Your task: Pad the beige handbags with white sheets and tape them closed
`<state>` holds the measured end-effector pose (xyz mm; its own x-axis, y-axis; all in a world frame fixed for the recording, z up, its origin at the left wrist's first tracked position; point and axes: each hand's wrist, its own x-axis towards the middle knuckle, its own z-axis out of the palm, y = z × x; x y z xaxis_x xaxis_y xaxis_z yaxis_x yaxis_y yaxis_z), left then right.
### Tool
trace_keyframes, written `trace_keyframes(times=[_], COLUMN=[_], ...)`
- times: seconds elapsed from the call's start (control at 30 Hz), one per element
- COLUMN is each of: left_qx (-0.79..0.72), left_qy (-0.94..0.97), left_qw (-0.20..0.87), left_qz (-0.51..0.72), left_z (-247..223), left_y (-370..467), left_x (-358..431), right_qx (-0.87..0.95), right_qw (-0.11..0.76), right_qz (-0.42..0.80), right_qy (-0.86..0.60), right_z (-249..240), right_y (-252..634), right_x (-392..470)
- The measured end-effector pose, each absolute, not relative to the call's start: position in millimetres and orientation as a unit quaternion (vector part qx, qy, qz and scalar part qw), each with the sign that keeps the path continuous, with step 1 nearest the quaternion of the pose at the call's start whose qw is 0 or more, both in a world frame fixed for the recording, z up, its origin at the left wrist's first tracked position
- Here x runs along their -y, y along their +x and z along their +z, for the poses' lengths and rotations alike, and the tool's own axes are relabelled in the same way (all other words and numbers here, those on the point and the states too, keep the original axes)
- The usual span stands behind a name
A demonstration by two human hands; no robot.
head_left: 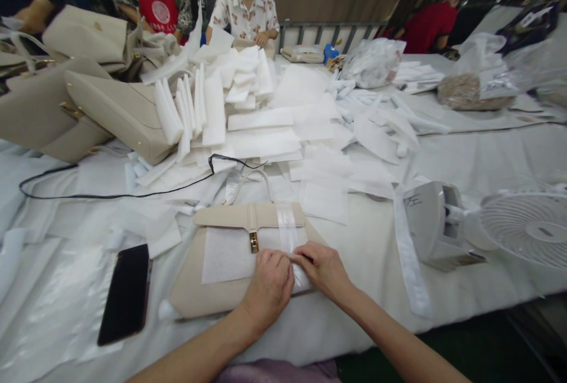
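Note:
A beige handbag (212,297) lies flat in front of me, its flap toward the far side and a gold clasp (253,242) at the middle. A thin white sheet (221,256) lies on its front below the flap. Down over the flap, right of the clasp, runs a translucent white strip (287,220). My left hand (271,281) is closed at the strip's lower part, fingers curled over the bag. Thumb and fingers of my right hand (321,268) pinch the same strip from the right. The handle (261,175) stands up behind the flap.
Left of the bag lies a black phone (124,294). White foam sheets (261,129) are heaped behind it, with more beige handbags (119,111) at the left. A white fan (527,226) stands at the right. Across the table are several people, one in a patterned shirt (243,13).

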<state>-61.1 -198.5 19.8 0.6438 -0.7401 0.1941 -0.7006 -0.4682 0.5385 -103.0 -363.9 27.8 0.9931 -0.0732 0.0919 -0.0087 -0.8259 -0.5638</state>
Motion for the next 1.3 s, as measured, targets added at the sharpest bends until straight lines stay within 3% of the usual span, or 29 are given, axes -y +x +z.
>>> trace_keyframes(times=[0.23, 0.47, 0.63, 1.1, 1.3], left_qx=[0.496, 0.584, 0.573, 0.524, 0.504], left_qy=[0.817, 0.787, 0.795, 0.826, 0.821], left_qw=[0.287, 0.086, 0.042, 0.026, 0.06], left_qz=[0.069, 0.181, 0.193, 0.207, 0.26], left_z=[20, 6, 1, -8, -7], left_y=[-71, -93, -97, -104, -104], left_x=[186, 172, 172, 175, 181], right_qx=[-0.034, -0.057, -0.077, -0.093, -0.009], right_qw=[0.292, 0.291, 0.278, 0.261, 0.262], right_qz=[0.011, 0.034, 0.032, -0.022, -0.096], right_qy=[-0.956, -0.955, -0.957, -0.961, -0.96], right_z=[36, 41, 44, 36, 41], right_y=[-96, -92, -93, -96, -126], right_x=[364, 362, 357, 353, 355])
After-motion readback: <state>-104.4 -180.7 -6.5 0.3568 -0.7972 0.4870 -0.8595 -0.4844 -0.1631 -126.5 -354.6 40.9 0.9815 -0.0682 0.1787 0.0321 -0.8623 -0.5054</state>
